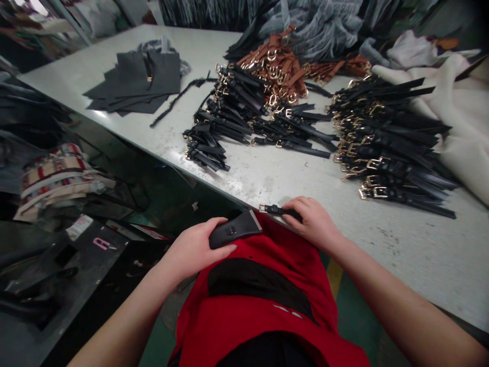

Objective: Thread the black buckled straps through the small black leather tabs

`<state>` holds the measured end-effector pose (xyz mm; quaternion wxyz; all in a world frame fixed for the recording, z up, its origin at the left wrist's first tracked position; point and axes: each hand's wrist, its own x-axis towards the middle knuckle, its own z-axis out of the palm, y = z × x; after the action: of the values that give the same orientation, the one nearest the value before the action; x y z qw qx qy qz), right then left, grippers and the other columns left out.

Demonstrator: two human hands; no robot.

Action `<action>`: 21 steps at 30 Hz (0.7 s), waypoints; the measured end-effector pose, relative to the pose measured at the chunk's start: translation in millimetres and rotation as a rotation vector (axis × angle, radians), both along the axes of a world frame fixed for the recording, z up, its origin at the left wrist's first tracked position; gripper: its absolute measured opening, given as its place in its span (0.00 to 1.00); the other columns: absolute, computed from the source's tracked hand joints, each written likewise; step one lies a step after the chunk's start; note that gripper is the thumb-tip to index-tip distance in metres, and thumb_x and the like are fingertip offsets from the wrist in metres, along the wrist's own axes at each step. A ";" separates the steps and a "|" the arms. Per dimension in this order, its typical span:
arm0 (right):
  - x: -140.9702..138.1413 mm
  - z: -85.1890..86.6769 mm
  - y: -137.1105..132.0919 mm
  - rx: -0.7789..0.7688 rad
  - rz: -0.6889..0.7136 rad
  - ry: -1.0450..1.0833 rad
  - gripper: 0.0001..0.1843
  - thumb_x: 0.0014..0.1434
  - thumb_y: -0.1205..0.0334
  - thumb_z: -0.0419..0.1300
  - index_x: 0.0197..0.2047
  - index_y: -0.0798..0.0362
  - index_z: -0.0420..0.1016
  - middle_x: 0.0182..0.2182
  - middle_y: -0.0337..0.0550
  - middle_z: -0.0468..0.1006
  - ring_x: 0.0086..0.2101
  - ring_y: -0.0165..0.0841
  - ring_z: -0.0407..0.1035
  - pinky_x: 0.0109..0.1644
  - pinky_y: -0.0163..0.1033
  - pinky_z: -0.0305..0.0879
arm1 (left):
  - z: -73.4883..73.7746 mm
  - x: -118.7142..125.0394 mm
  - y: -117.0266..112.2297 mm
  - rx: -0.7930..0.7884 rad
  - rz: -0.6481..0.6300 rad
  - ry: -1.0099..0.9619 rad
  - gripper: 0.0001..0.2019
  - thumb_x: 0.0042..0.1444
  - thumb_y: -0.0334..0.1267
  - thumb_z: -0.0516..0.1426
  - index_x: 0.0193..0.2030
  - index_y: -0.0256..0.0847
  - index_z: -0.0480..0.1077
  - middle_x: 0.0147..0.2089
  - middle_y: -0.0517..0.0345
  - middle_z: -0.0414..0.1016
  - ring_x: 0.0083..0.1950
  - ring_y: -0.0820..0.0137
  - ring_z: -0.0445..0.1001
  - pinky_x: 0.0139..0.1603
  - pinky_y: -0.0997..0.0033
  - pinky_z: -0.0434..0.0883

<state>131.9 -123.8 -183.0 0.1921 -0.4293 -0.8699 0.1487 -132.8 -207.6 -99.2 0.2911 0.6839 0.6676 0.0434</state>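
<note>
My left hand (202, 244) is closed around a folded black leather piece (239, 228) with a small dark fitting on its face, held over the red apron (263, 285). At the table's front edge, my right hand (311, 219) grips a short black buckle strap (275, 209); its gold buckle points left toward the leather piece, and the strap's other end is hidden under my fingers. The two held pieces are apart. Beyond my hands lie a pile of black buckle straps (225, 112) and, to the right, another stack of black straps (389, 148) with gold buckles.
Flat black leather panels (141, 81) lie stacked at the table's far left. Brown buckle straps (278, 66) are heaped at the back, beside grey wrapped bundles (317, 25). Cream material (462, 112) covers the right side. A dark machine surface (91, 255) stands left, below the white table (244, 178).
</note>
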 end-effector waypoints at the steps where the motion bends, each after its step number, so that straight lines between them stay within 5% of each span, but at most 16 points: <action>1: -0.1 0.0 0.6 0.013 -0.001 -0.005 0.10 0.57 0.60 0.50 0.38 0.52 0.70 0.34 0.47 0.73 0.37 0.37 0.65 0.40 0.43 0.60 | 0.8 -0.2 0.3 -0.002 -0.003 -0.015 0.27 0.46 0.53 0.54 0.52 0.44 0.64 0.47 0.54 0.73 0.44 0.62 0.72 0.44 0.66 0.68; 8: -2.7 24.5 2.5 -0.095 -0.134 0.198 0.10 0.57 0.60 0.49 0.35 0.51 0.71 0.31 0.44 0.73 0.34 0.35 0.66 0.38 0.40 0.60 | 18.3 -1.6 7.7 -0.016 -0.122 -0.150 0.19 0.45 0.44 0.57 0.45 0.43 0.70 0.43 0.57 0.74 0.43 0.65 0.72 0.44 0.69 0.68; 12: -19.7 55.6 2.1 -0.411 -0.289 0.521 0.10 0.54 0.55 0.53 0.32 0.51 0.70 0.26 0.39 0.72 0.28 0.31 0.64 0.32 0.37 0.60 | 40.1 -1.6 19.9 -0.040 -0.138 -0.254 0.21 0.44 0.42 0.58 0.47 0.42 0.69 0.44 0.58 0.74 0.42 0.66 0.72 0.43 0.70 0.69; 15: -41.8 73.3 1.7 -0.707 -0.279 0.814 0.10 0.50 0.54 0.55 0.29 0.52 0.67 0.23 0.36 0.69 0.25 0.28 0.62 0.29 0.35 0.59 | 55.4 0.3 29.2 -0.054 -0.136 -0.328 0.25 0.43 0.39 0.58 0.52 0.43 0.65 0.48 0.58 0.72 0.45 0.66 0.71 0.45 0.70 0.69; 21: -75.1 82.9 -0.5 -1.124 -0.220 1.187 0.16 0.44 0.52 0.62 0.29 0.52 0.62 0.19 0.31 0.64 0.19 0.22 0.56 0.23 0.30 0.52 | 63.0 4.5 41.0 -0.109 -0.248 -0.398 0.29 0.38 0.37 0.61 0.52 0.41 0.66 0.56 0.55 0.65 0.49 0.64 0.68 0.50 0.68 0.66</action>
<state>56.8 -124.3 -100.0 0.3899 -0.3939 -0.3726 0.7443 -128.3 -166.6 -36.2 0.4564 0.7221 0.5092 0.1050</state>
